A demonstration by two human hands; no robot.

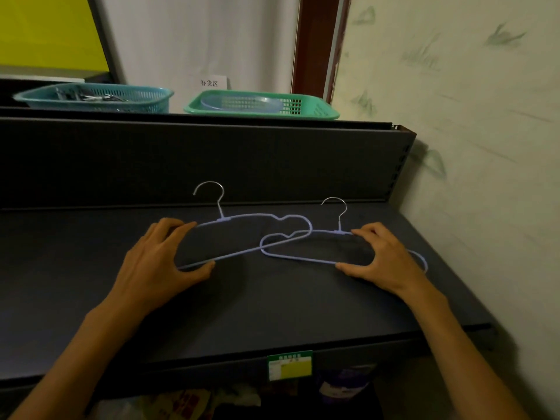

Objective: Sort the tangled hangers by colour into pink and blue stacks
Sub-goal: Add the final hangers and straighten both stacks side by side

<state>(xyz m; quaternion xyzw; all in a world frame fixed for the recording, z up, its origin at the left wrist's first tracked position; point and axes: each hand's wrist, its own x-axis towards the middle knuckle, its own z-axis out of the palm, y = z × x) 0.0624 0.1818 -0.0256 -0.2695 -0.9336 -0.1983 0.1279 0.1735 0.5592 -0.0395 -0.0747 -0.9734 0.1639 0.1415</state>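
L hand [157, 259] & R hand [385, 259] each pinch a blue hanger (left hanger [251, 218], right hanger [291, 255]) mid-shelf [272, 313] near back edge, ends interlocked: slide apart sideways w/o lifting, then stack.

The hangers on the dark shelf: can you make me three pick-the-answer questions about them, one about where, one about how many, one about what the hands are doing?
1. Where do the two blue wire hangers cross?
A. between the hands
B. inside the green plastic basket
C. on the floor

2. How many hangers lie on the dark grey shelf?
A. one
B. two
C. five

3. What are the hands doing?
A. each holds a hanger
B. both hang free
C. both hold one basket

Answers:
1 A: the left hanger overlaps the right hanger mid-shelf.
2 B: two metal hooks show.
3 A: left hand and right hand each have a grip on one.
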